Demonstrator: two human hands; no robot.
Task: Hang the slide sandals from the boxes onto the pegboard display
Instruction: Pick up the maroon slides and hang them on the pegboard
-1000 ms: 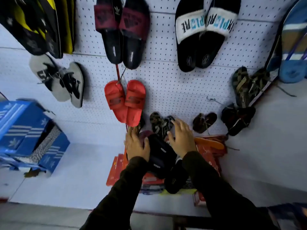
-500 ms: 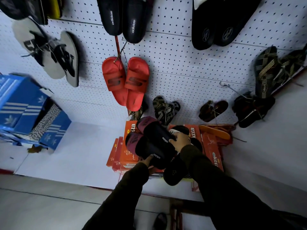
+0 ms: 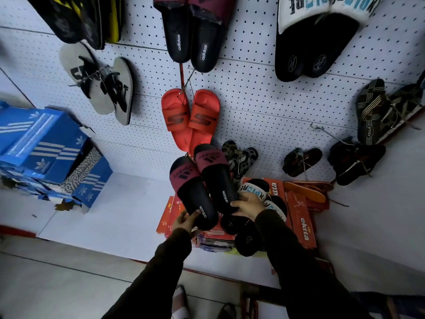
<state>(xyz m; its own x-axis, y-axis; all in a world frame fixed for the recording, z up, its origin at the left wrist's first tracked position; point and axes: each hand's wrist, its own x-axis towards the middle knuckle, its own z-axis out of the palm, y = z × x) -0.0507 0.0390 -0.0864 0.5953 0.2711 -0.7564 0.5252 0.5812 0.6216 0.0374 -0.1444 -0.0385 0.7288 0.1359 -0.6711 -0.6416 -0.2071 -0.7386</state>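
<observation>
I hold a pair of black slides with maroon straps. My left hand (image 3: 185, 221) grips the heel of the left slide (image 3: 193, 192); my right hand (image 3: 247, 203) grips the heel of the right slide (image 3: 217, 178). Both slides point toes up toward the white pegboard (image 3: 264, 100), just below a hanging red pair (image 3: 189, 116). Under my hands lie orange boxes (image 3: 301, 217) and a black-and-white slide pair (image 3: 259, 192).
More pairs hang on the board: a matching black and maroon pair (image 3: 192, 33), a large black and white pair (image 3: 315, 40), grey flip-flops (image 3: 101, 84), striped sandals (image 3: 239, 157). A bare hook (image 3: 319, 130) sticks out at right. Blue shoeboxes (image 3: 46, 148) stack at left.
Both hands lifted the black and maroon slides out of the box pile and raised them toward the pegboard. The camera tilted, so the display shifted in view.
</observation>
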